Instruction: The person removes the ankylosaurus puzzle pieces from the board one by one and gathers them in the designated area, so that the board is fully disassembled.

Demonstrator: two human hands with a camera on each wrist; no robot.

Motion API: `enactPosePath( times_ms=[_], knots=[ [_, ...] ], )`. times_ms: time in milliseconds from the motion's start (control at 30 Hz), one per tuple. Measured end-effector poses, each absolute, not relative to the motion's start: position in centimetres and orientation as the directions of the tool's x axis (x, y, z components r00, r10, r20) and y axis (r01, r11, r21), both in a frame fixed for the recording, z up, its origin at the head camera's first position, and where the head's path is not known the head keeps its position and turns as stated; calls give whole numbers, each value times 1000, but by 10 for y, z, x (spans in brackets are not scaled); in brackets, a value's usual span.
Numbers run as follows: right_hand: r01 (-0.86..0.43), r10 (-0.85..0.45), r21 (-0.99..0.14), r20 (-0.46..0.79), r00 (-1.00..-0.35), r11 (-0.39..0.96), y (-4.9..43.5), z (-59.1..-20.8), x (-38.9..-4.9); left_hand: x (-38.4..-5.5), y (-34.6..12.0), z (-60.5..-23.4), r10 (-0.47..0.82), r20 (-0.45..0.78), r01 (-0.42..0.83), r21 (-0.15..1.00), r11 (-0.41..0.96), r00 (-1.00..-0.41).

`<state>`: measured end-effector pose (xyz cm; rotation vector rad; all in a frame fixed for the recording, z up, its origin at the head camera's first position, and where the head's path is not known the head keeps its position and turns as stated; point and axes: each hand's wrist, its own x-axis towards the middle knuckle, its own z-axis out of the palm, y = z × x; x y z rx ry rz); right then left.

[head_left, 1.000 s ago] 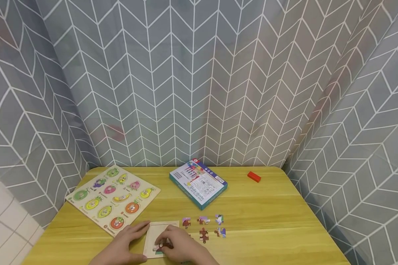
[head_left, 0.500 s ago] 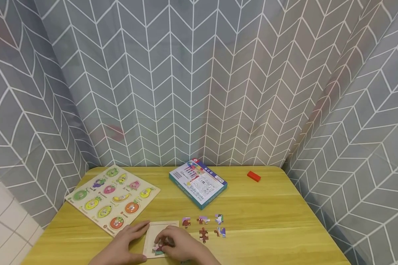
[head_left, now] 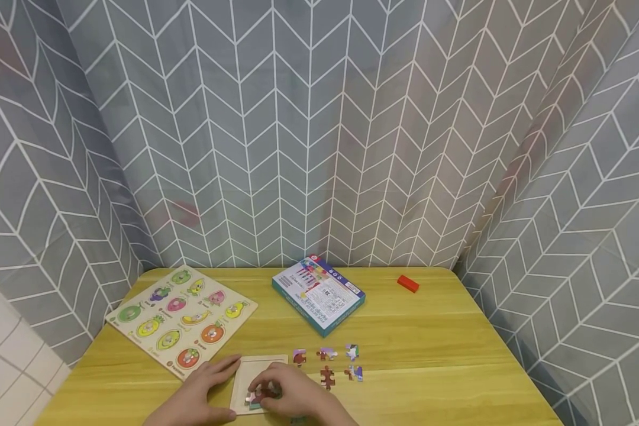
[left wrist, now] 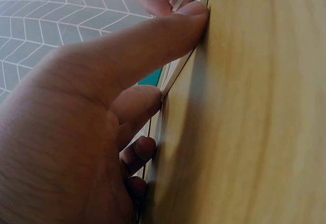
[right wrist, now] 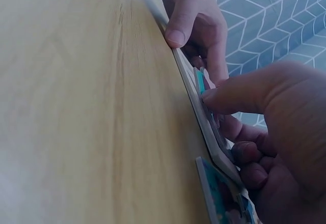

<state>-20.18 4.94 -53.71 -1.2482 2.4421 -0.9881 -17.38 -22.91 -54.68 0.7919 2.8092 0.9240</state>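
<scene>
My left hand rests along the left side of a small wooden puzzle tray, thumb near its lower left corner and a fingertip near its upper left corner. Over the tray's lower part, my right hand pinches a dark red and teal jigsaw piece with thumb and curled fingers. In the right wrist view, the thumb presses on the edge of the pieces in the tray; the fingers partly hide them. A loose teal jigsaw piece lies beside the tray's near edge.
Several loose jigsaw pieces lie right of the tray. A fruit peg board stands off to the left on the wooden table. Behind are a flat puzzle box and a red block. Patterned curtains enclose the table.
My right hand has shifted slightly to the right over the tray, its fingers working at the piece. The left hand and the tray stay where they were.
</scene>
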Motion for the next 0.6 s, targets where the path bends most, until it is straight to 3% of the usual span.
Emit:
enactPosePath(
  times_ms=[333, 600],
  knots=[
    [-632, -795, -647, 65, -603, 427, 50, -531, -200, -174, -230, -548, 500, 88, 462, 546, 699, -862],
    [-610, -767, -660, 79, -637, 438, 49, -534, -201, -173, -229, -547, 497, 91, 462, 538, 705, -863]
  ],
)
